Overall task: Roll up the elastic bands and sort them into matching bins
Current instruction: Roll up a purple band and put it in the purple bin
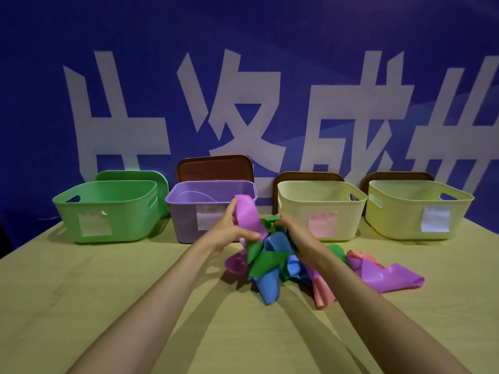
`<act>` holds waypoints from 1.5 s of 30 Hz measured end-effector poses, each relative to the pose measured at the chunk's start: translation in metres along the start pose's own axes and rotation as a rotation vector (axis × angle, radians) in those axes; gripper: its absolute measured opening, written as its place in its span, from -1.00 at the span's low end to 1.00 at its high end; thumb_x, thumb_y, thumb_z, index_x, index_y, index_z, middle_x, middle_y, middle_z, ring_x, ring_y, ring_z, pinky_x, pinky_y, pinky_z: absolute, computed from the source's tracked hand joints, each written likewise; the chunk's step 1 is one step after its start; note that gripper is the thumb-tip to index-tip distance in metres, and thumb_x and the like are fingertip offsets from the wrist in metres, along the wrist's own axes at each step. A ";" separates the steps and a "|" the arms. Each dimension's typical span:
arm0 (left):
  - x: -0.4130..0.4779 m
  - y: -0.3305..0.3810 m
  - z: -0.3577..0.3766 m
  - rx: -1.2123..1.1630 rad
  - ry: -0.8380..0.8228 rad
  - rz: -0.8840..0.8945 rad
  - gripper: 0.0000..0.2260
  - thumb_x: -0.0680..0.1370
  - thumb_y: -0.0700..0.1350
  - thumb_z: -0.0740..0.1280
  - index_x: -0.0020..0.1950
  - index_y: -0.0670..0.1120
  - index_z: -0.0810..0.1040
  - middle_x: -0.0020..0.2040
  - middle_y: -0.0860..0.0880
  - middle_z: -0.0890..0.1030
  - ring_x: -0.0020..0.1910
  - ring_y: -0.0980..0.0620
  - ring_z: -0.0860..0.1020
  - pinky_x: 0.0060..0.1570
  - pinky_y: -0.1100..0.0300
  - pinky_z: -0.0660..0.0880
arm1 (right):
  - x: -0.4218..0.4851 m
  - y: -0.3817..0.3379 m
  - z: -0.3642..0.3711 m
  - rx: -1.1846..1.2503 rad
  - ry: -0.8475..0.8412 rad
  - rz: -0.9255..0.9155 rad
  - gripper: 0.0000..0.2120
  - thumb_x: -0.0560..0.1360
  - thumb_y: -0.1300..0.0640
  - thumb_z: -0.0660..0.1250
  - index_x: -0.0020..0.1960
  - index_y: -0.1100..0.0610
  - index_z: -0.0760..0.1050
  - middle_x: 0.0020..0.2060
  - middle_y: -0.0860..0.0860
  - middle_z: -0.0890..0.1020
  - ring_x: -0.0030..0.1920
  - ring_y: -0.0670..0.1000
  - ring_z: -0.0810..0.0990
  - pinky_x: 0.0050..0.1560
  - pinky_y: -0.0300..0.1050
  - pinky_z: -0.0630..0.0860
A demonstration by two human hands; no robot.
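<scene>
A tangle of elastic bands lies on the table in front of the bins. My left hand grips a purple band and lifts it from the heap. My right hand pinches a green band at the top of the heap. Blue band, more green band, a pink band and another purple band trail below and to the right. Behind stand a green bin, a purple bin, a cream bin with a pink label and a yellow-green bin.
Lids lean against the blue banner wall behind the bins: a green lid and a brown lid, with two more brown ones on the right. A clear object lies inside the purple bin. Tan table surface stretches to the left and front.
</scene>
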State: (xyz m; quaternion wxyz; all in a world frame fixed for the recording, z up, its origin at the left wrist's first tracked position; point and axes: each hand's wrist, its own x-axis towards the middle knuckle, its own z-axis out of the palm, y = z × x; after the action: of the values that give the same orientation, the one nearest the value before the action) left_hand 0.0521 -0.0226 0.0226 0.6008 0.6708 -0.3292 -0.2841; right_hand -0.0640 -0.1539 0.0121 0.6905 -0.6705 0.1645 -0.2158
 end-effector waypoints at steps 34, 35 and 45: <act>-0.001 -0.031 -0.007 -0.112 0.202 -0.074 -0.83 0.61 -0.05 0.24 -0.02 -0.10 0.58 -0.10 -0.08 0.62 -0.05 -0.06 0.56 0.06 0.03 0.45 | 0.001 -0.003 -0.026 0.098 0.316 0.163 -0.81 0.53 0.21 0.06 -0.25 0.15 0.33 -0.43 0.02 0.35 -0.57 -0.09 0.21 -0.56 -0.24 0.16; 0.000 -0.028 -0.009 -0.168 0.238 -0.081 -0.82 0.61 -0.03 0.23 -0.06 -0.08 0.57 -0.12 -0.07 0.62 -0.07 -0.05 0.56 0.05 0.04 0.45 | 0.001 -0.002 -0.028 0.073 0.319 0.170 -0.79 0.52 0.21 0.06 -0.28 0.13 0.30 -0.45 0.02 0.32 -0.53 -0.07 0.20 -0.53 -0.22 0.16; 0.005 -0.005 0.004 -0.793 0.266 -0.174 -0.69 0.64 0.07 0.12 -0.01 -0.15 0.48 -0.07 -0.21 0.60 -0.11 -0.16 0.58 -0.07 -0.11 0.48 | 0.010 0.011 -0.038 -0.285 0.409 0.159 -0.71 0.58 0.23 0.03 -0.21 0.25 0.44 -0.36 0.12 0.52 -0.42 0.02 0.41 -0.30 -0.10 0.36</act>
State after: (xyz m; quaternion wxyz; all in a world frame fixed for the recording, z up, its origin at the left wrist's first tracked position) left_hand 0.0531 -0.0288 0.0176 0.8232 0.4440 -0.0564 -0.3492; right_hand -0.0742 -0.1910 -0.0002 0.5561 -0.6884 0.3816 -0.2669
